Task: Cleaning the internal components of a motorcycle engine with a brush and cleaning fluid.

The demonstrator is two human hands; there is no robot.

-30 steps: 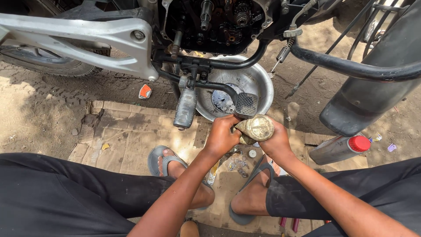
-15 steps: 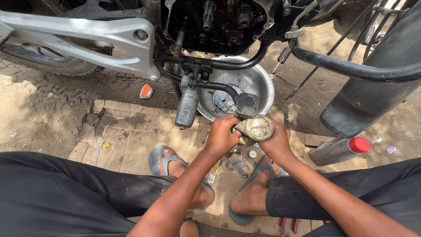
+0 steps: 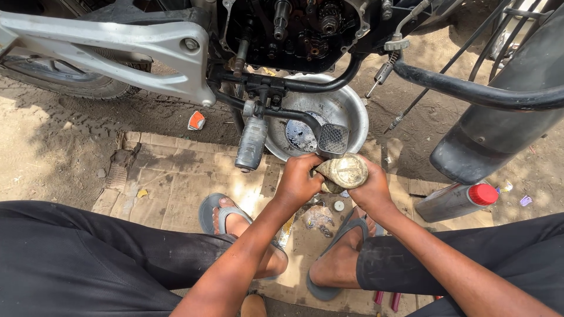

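A grimy footpeg point(image 3: 251, 142) is seen hanging from the motorcycle frame at the left, above flattened cardboard point(image 3: 170, 176). A metal basin point(image 3: 346, 111) is set under the opened engine point(image 3: 294, 29), whose gears are already exposed; the work appears partly done, with the removed part not yet refitted. The left hand point(image 3: 298, 182) is wrapped around the near end of a dirty round metal part point(image 3: 343, 171), and the right hand point(image 3: 371, 191) is cupped beneath it, fingers clamped on it from both sides. A red-capped bottle point(image 3: 452, 201) is lying to the right.
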